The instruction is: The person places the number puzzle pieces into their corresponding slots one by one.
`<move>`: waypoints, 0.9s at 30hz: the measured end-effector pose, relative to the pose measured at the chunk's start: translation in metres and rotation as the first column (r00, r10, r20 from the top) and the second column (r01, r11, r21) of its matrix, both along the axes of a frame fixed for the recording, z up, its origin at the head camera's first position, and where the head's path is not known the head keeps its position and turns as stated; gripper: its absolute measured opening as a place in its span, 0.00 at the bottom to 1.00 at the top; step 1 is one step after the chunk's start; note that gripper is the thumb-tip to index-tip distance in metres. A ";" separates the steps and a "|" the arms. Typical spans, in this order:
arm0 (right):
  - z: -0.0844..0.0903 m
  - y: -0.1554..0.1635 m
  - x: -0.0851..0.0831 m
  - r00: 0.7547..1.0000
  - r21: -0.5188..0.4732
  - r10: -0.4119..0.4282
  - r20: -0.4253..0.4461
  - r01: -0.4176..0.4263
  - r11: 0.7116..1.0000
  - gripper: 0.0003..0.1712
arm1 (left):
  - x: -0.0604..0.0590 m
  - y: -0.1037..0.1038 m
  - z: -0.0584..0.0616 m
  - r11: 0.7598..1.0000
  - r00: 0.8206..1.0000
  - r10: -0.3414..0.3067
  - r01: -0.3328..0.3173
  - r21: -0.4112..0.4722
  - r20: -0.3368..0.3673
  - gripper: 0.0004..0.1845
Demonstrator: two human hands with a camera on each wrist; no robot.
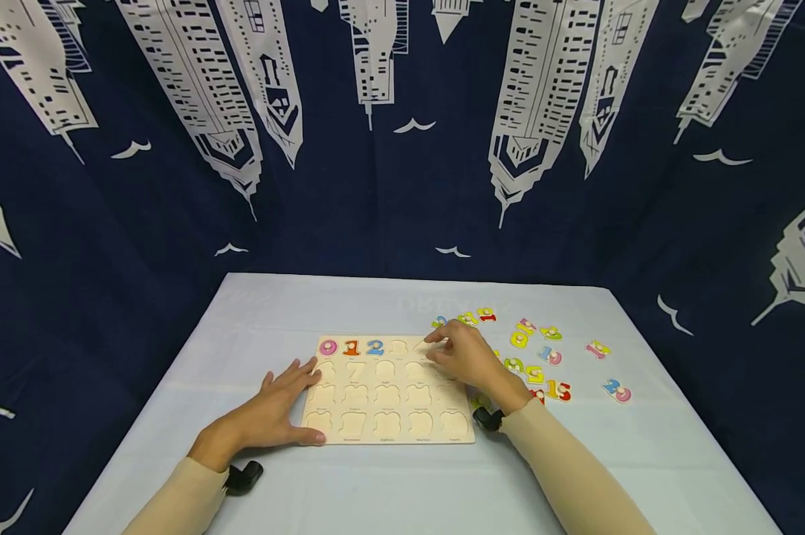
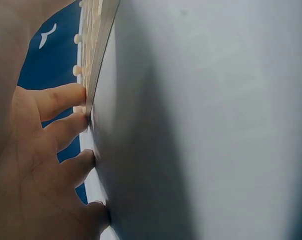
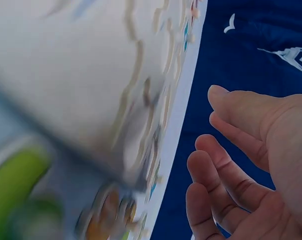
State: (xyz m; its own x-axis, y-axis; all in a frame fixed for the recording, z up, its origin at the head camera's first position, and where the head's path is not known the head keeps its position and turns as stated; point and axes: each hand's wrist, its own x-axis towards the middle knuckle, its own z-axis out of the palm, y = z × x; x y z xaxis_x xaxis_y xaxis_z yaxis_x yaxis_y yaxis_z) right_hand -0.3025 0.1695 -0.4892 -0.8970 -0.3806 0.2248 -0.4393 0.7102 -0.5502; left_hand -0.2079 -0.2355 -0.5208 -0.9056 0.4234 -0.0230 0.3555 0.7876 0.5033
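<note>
While only three pieces sit in the number puzzle board [image 1: 387,390], the pink 0 [image 1: 328,347], orange 1 [image 1: 351,347] and blue 2 [image 1: 374,347] along its top row, every other recess looks bare wood, so by my read the fill-in is just begun with most slots left. The board lies flat on the pale tablecloth [image 1: 402,483], roughly centre and close to the person. The right hand [image 1: 465,358] hovers over the board's top right corner, near the slot after the 2; its fingers are loosely bent and apart in the right wrist view, with nothing between them that I can see, though that view is blurred, so an empty, relaxed hand is my best reading. The left hand [image 1: 278,405] lies flat with fingers spread, fingertips [image 2: 77,95] touching the board's left edge, thumb along the near left corner, apparently steadying it. The loose number pieces [image 1: 534,353] are scattered on the cloth just right of the board and further out, including a red 15 [image 1: 558,389] and a blue-pink piece [image 1: 617,390] well apart; exact digits on most are too small to tell. Behind the table hangs a dark blue curtain [image 1: 402,148] printed with white buildings and birds.
</note>
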 end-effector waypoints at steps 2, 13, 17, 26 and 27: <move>0.001 0.010 0.004 1.000 0.007 -0.012 0.010 0.012 1.000 0.14 | 0.000 0.000 0.000 1.000 1.000 -0.002 0.002 0.002 0.000 0.67; 0.000 0.062 0.015 0.998 0.039 -0.060 -0.004 0.060 0.997 0.17 | 0.000 0.000 0.000 1.000 1.000 0.000 0.000 0.005 0.009 0.67; -0.004 0.080 0.019 0.997 0.037 -0.078 0.010 0.077 0.996 0.21 | 0.001 0.001 0.000 1.000 1.000 0.003 -0.003 0.012 0.016 0.67; -0.008 0.112 0.027 0.993 0.103 -0.119 0.011 0.118 0.988 0.25 | -0.001 -0.002 -0.001 1.000 1.000 0.008 -0.008 0.006 0.006 0.68; -0.008 0.115 0.028 0.992 0.106 -0.122 0.018 0.119 0.987 0.25 | 0.000 -0.002 -0.002 1.000 1.000 0.009 -0.009 0.008 0.007 0.68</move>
State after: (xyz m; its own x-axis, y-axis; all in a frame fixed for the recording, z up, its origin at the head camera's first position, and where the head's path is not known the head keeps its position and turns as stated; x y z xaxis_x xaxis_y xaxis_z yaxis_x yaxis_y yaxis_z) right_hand -0.2750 0.2843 -0.4970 -0.9425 -0.2897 0.1666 -0.3342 0.8114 -0.4796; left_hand -0.2083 -0.2372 -0.5226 -0.9091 0.4157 -0.0258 0.3450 0.7864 0.5123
